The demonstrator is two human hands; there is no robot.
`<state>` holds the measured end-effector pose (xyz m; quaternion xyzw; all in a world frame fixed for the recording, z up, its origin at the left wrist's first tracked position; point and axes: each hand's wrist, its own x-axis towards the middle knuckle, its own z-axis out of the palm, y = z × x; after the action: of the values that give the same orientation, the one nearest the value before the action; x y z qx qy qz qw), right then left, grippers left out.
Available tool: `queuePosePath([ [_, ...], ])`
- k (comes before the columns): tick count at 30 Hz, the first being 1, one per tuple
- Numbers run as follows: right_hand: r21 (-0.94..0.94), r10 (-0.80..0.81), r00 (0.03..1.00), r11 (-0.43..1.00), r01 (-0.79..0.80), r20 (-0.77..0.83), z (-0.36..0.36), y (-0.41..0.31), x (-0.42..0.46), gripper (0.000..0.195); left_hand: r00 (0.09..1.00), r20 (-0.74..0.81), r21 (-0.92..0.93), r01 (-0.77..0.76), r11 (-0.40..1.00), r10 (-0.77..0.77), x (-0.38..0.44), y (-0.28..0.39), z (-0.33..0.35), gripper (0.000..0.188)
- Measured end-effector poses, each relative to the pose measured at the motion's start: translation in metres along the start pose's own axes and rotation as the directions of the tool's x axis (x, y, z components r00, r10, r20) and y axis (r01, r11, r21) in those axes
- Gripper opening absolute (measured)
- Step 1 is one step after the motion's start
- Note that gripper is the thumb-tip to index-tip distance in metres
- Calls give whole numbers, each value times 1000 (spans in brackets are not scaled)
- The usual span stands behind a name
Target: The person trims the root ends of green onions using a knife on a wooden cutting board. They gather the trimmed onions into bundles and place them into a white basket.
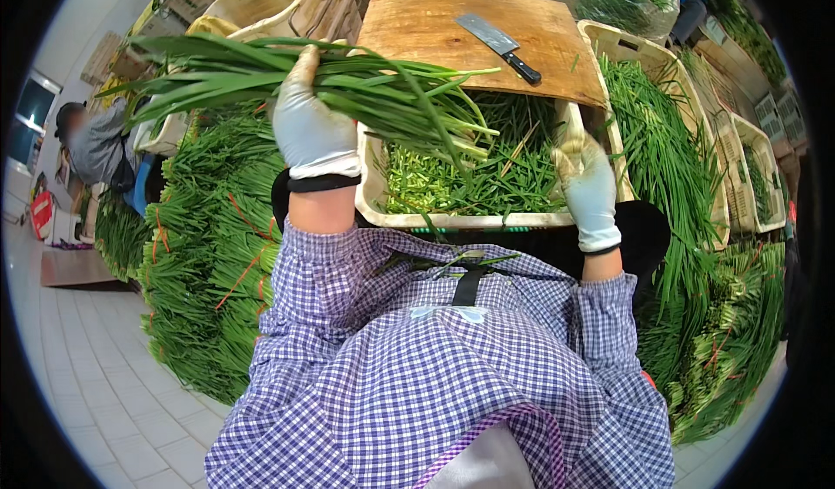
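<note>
My left hand (314, 127), in a soiled white glove, grips a loose bunch of garlic chives (391, 91). Its leaves point left and its pale stem ends point right. Below the stems sits a white plastic crate (470, 220) with cut green pieces (430, 186) inside. My right hand (587, 186), gloved too, hovers at the crate's right side with curled, blurred fingers; whether they pinch anything is unclear. A wooden board (417, 39) lies across the crate's far part. On it rests a cleaver (496, 39) with a black handle, out of both hands' grasp.
Tied chive bundles (222, 248) are heaped at my left, and more bundles (730, 332) lie at my right. A crate of loose chives (659, 117) stands right of the board. At far left a person (98, 140) sits near other chives.
</note>
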<state>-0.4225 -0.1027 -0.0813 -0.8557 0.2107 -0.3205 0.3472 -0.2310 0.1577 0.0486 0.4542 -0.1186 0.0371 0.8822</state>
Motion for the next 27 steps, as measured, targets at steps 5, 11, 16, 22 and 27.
queuePosePath([
  [5, -202, -499, 865, 854, 479, -55, 33, -128, 8, 38, 975, 53, -293, 221, 930, -215, -11, -19, 16, 18],
  [11, 264, -337, 940, 903, 338, -51, 51, -105, 25, 20, 990, 40, -107, 138, 985, -135, -10, -22, 10, 16],
  [16, 249, -265, 964, 933, 260, -13, 28, -68, 54, 21, 988, 39, -19, 149, 989, -148, 6, -18, -14, 17],
  [22, -571, 271, 772, 809, 141, 575, -13, -6, 67, 31, 980, 131, -30, 157, 987, -152, 33, 5, -50, 18],
  [27, 227, -324, 928, 933, 280, 186, 13, -29, 50, 27, 879, 459, 809, -473, 350, 128, 40, -16, -59, 45],
])
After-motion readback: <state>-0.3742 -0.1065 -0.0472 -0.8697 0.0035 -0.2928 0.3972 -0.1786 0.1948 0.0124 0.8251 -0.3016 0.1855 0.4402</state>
